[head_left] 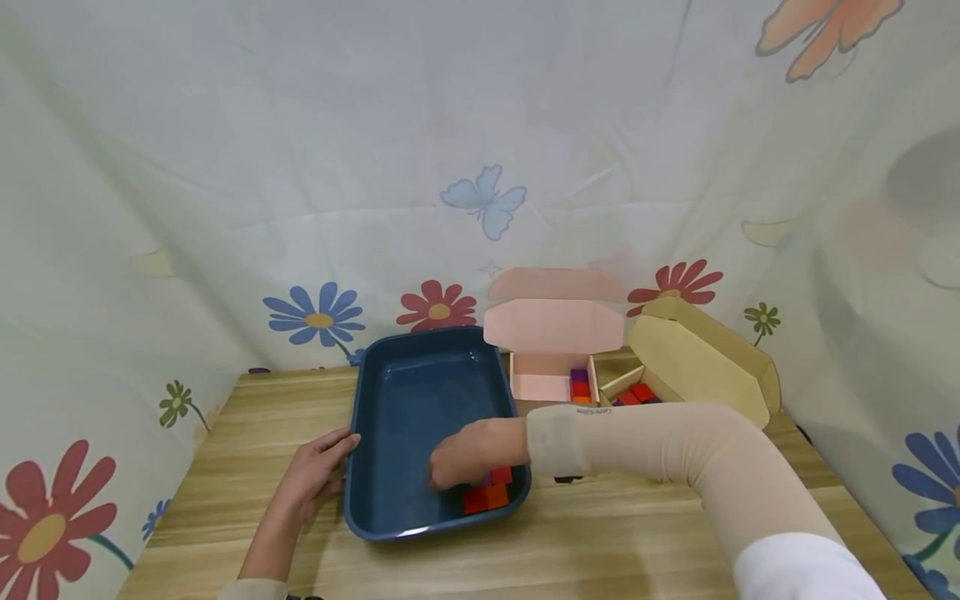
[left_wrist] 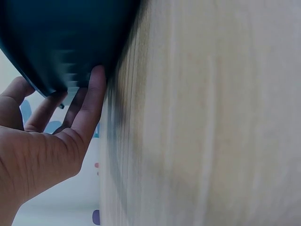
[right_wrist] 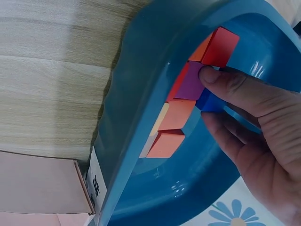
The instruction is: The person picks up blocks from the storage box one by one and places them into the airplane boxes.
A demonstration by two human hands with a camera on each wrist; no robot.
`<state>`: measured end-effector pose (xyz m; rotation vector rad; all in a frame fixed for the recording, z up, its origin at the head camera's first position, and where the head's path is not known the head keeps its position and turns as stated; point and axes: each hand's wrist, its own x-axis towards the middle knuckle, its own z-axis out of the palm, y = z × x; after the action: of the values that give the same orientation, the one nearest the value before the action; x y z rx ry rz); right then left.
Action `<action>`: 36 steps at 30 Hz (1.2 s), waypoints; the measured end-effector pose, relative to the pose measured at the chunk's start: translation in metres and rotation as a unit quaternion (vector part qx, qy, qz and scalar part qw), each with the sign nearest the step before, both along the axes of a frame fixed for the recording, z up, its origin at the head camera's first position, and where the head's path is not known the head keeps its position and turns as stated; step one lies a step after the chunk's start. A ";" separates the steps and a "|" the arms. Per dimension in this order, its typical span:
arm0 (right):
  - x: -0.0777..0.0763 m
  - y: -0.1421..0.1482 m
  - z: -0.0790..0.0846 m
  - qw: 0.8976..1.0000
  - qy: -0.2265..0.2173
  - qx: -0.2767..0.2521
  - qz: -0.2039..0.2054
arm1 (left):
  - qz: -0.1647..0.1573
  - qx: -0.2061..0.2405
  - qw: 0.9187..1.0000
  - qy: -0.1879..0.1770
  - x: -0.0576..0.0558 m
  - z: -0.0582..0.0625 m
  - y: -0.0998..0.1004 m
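A deep blue tray (head_left: 427, 392) lies on the wooden table. At its left side my left hand (head_left: 315, 471) grips the rim, thumb on top and fingers against the outer wall, as the left wrist view shows. My right hand (head_left: 476, 454) is down inside the tray near its right wall. In the right wrist view its thumb and fingers pinch a blue block (right_wrist: 210, 102), the thumb tip overlapping a purple block (right_wrist: 190, 82). A red block (right_wrist: 221, 47) and several orange blocks (right_wrist: 176, 114) sit along the same wall. Part of the blue block is hidden by the fingers.
Behind my right forearm stand an open pink box (head_left: 540, 387) with red, purple and orange blocks, and an open yellow box (head_left: 697, 367) with red and dark blocks. The wooden table (head_left: 600, 533) meets a flower-printed curtain (head_left: 375, 208) at back and sides.
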<state>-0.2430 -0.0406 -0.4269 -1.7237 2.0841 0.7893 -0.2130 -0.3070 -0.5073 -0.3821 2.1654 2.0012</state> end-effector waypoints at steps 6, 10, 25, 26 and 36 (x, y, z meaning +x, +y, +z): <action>-0.001 0.001 -0.001 0.999 0.017 -0.003 0.046 | 0.004 0.004 1.000 0.000 0.000 0.000 -0.001; -0.005 0.005 0.004 0.998 0.022 -0.021 0.059 | 0.001 0.007 1.000 0.001 0.000 -0.001 0.000; -0.027 0.022 0.031 0.998 0.002 -0.064 0.029 | -0.002 0.014 1.000 0.003 -0.001 -0.002 -0.001; -0.028 0.024 0.033 0.998 0.002 -0.067 0.023 | -0.003 0.013 1.000 0.004 -0.001 -0.002 -0.001; -0.042 0.041 0.056 0.997 0.025 -0.076 -0.012 | -0.002 0.013 1.000 0.000 0.000 -0.001 -0.001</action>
<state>-0.2847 0.0008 -0.3709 -1.7693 2.2452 0.6899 -0.2133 -0.3082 -0.5079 -0.3724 2.1376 2.0244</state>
